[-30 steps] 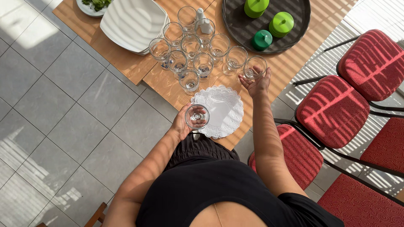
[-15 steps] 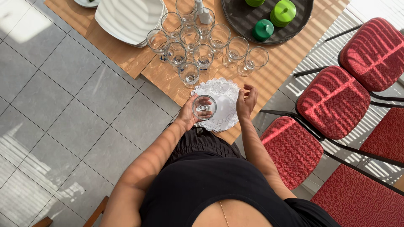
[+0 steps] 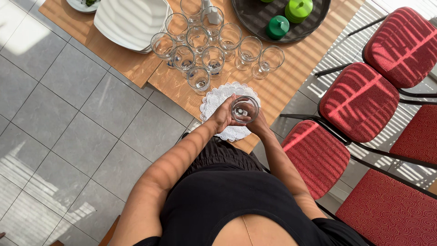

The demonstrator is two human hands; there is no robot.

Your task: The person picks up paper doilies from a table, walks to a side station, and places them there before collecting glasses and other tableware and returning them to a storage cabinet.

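Note:
I hold a clear drinking glass [image 3: 244, 109] upright in both hands above a white lace doily [image 3: 217, 101] at the near edge of the wooden table [image 3: 296, 64]. My left hand [image 3: 221, 116] wraps its left side. My right hand [image 3: 259, 124] cups it from the right and below. Several more empty stemmed glasses [image 3: 213, 38] stand clustered on the table just beyond the doily.
White plates [image 3: 132, 20] are stacked at the far left of the table. A dark round tray [image 3: 255, 18] holds green lidded containers [image 3: 298, 9]. Red cushioned chairs [image 3: 359, 100] line the right side. Grey floor tiles [image 3: 59, 118] lie to the left.
My right hand left the glass standing on the table and came back to the glass in my left hand. Both hands now hold it over the doily.

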